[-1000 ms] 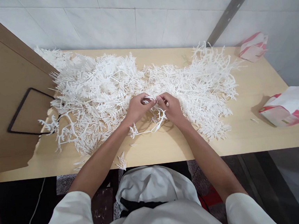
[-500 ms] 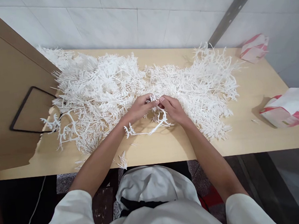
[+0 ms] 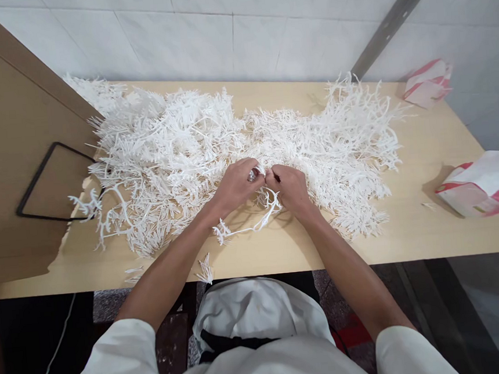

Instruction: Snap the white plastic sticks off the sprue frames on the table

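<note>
My left hand (image 3: 239,182) is closed on a small cluster of thin white plastic sprigs (image 3: 260,170), whose tips show between thumb and forefinger. Against it, fingertips almost touching, my right hand (image 3: 288,186) is closed in a pinch. A branching white plastic stem (image 3: 259,224) hangs from the right hand and curves left, just above the table, below both hands. The exact grip of the right fingers is hidden behind the knuckles. Just beyond the hands spreads a heap of white plastic sprigs (image 3: 175,141), which continues to the right.
A cardboard sheet (image 3: 22,143) with a black wire frame (image 3: 34,179) stands at the left of the wooden table (image 3: 260,262). Two red-and-white paper packets (image 3: 481,187) lie to the right. A few loose sprigs (image 3: 205,269) lie near the front edge. A tiled wall (image 3: 201,34) rises behind.
Both hands have rolled inward, so their backs and knuckles show more. The fingers are more curled, and the hanging stem has shifted slightly down and right.
</note>
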`<state>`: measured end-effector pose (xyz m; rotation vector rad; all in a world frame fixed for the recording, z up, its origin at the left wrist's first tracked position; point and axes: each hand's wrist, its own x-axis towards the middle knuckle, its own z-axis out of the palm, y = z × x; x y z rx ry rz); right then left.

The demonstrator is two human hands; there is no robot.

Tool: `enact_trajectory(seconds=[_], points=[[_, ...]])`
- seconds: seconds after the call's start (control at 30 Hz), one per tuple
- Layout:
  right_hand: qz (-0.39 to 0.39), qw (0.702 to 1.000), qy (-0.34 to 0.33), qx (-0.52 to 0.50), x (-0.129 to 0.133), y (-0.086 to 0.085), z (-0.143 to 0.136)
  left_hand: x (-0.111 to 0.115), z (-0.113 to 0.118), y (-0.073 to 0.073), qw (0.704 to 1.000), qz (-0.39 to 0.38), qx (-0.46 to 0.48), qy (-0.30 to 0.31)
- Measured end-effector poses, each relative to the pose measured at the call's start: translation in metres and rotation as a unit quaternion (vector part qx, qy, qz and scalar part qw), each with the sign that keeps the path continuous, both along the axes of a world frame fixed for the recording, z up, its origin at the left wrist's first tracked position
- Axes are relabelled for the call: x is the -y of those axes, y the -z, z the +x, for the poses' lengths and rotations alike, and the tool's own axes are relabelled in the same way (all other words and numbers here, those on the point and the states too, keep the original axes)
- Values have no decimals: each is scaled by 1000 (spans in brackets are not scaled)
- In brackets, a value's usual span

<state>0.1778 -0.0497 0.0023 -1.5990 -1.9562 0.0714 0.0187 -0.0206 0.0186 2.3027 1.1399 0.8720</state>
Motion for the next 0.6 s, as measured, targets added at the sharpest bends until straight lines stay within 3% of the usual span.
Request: enact_trajectory(seconds=[0.2,0.43,0.6], points=[[0,999,33,-1,4,-2,-6,3,0,-6,999,23,-20,-11],[-43,987,115,-102,5,2,-19,6,4,-4,997,62,-43,-27],[-35,984,85,-151,2,-1,-15,3,2,3,991,128,-47,-3]])
